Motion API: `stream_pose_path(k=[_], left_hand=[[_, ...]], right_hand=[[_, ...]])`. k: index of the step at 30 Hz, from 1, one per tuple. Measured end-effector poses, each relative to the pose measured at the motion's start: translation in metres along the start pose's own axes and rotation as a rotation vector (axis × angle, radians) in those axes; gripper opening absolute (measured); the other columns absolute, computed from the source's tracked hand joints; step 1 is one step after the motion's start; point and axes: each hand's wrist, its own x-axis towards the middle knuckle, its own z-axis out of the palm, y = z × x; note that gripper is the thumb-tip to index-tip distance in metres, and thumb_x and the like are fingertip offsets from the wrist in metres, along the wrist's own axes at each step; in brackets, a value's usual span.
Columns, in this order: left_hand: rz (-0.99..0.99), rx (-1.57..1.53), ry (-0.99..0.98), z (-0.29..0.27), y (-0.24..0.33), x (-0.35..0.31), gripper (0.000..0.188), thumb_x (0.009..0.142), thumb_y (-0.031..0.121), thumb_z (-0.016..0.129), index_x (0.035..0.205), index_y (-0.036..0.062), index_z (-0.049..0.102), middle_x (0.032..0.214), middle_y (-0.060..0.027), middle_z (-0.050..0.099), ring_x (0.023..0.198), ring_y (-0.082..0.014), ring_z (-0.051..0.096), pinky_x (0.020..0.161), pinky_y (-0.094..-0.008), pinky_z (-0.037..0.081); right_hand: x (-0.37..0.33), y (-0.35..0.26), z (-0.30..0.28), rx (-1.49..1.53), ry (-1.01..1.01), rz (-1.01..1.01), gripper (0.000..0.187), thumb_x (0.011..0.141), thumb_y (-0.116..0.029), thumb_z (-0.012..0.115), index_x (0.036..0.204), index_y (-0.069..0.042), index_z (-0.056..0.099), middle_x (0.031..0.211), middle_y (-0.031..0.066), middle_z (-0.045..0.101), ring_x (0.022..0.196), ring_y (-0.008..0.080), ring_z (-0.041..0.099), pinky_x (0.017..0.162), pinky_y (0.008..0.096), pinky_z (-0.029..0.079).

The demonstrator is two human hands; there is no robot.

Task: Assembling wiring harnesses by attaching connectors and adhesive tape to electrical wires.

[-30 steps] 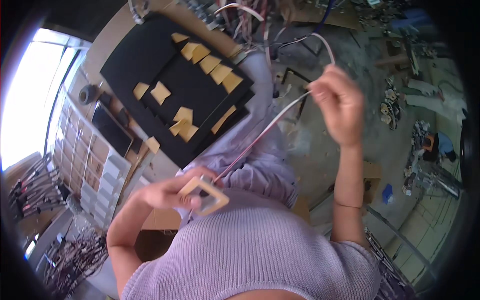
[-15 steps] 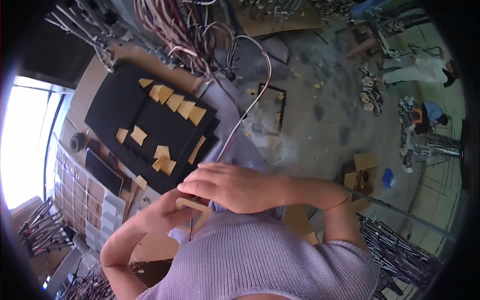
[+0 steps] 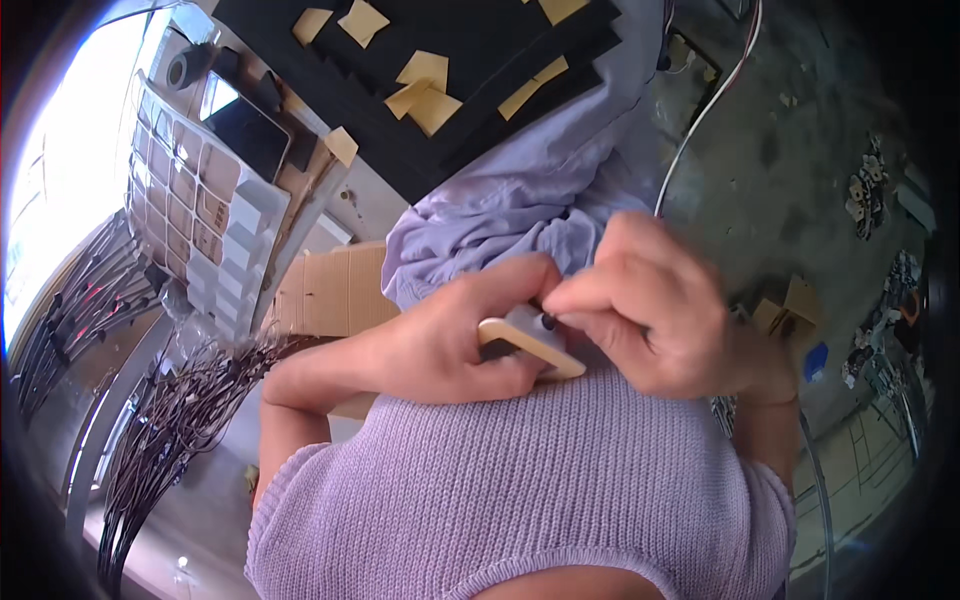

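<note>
My left hand (image 3: 462,335) is closed around a small flat piece with a tan edge (image 3: 535,348), held close to the chest. A grey part shows on top of that piece, with a small black tip (image 3: 547,321) on it. My right hand (image 3: 650,310) is pinched, thumb and forefinger meeting at the black tip. What lies inside the right hand's curled fingers is hidden. A thin white and red cable (image 3: 692,130) rises from behind the right hand toward the upper right.
Black sheets or boards (image 3: 470,60) carry several tan paper pieces (image 3: 425,95). Lilac cloth (image 3: 500,245) covers my lap. To the left are a clear plastic tray (image 3: 190,170), a dark phone-like device (image 3: 245,125), a tape roll (image 3: 185,68), cardboard (image 3: 335,290) and bundled dark cables (image 3: 175,440).
The view has swung down and left. My right hand, formerly flat over the left with fingers stretched, is now curled into a pinch at the piece in my left hand.
</note>
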Motion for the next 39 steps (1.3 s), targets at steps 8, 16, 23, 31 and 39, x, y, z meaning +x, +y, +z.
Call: stream_pose_path(k=[8, 16, 23, 31, 39], left_hand=[[-0.044, -0.251, 0.032, 0.005, -0.006, -0.012, 0.034, 0.078, 0.008, 0.064, 0.109, -0.0006, 0.052, 0.103, -0.0063, 0.059, 0.099, -0.0126, 0.058, 0.085, -0.0268, 0.046], [0.001, -0.157, -0.003, 0.0, -0.012, -0.01, 0.04, 0.081, 0.014, 0.062, 0.117, -0.0001, 0.052, 0.106, -0.0074, 0.058, 0.1, -0.0128, 0.057, 0.085, -0.0272, 0.045], [-0.144, -0.248, 0.085, -0.025, 0.005, 0.006, 0.06, 0.082, 0.019, 0.063, 0.134, 0.0007, 0.039, 0.116, -0.0108, 0.055, 0.109, -0.0151, 0.054, 0.094, -0.0315, 0.045], [0.144, 0.143, 0.327, -0.035, -0.004, 0.027, 0.047, 0.083, 0.015, 0.057, 0.125, 0.0001, 0.04, 0.109, -0.008, 0.055, 0.105, -0.014, 0.054, 0.089, -0.0287, 0.045], [0.372, -0.544, 0.837, -0.047, 0.017, 0.066, 0.033, 0.094, 0.013, 0.045, 0.122, -0.0057, 0.048, 0.107, -0.023, 0.062, 0.096, -0.0348, 0.066, 0.083, -0.0432, 0.057]], right_hand=[[-0.008, 0.001, 0.01, 0.062, 0.074, 0.035, 0.012, 0.076, 0.005, 0.066, 0.084, -0.003, 0.063, 0.074, 0.0067, 0.049, 0.062, 0.018, 0.051, 0.054, 0.0294, 0.041], [-0.009, -0.004, 0.009, -0.004, 0.117, -0.007, 0.011, 0.078, 0.004, 0.066, 0.088, -0.001, 0.065, 0.075, 0.0064, 0.053, 0.063, 0.017, 0.05, 0.055, 0.0275, 0.041], [0.035, 0.012, 0.004, -0.039, 0.142, -0.094, 0.016, 0.074, 0.002, 0.07, 0.09, -0.002, 0.067, 0.074, 0.0055, 0.049, 0.063, 0.0168, 0.051, 0.055, 0.0279, 0.04], [0.059, 0.017, -0.017, -0.379, -0.04, -0.098, 0.014, 0.072, -0.003, 0.071, 0.084, -0.003, 0.064, 0.076, 0.0064, 0.054, 0.07, 0.0194, 0.053, 0.067, 0.0313, 0.042], [0.045, 0.01, 0.013, -0.609, 0.522, -0.437, 0.04, 0.068, -0.011, 0.085, 0.095, -0.001, 0.057, 0.091, 0.0111, 0.063, 0.081, 0.0256, 0.061, 0.07, 0.0331, 0.051]])
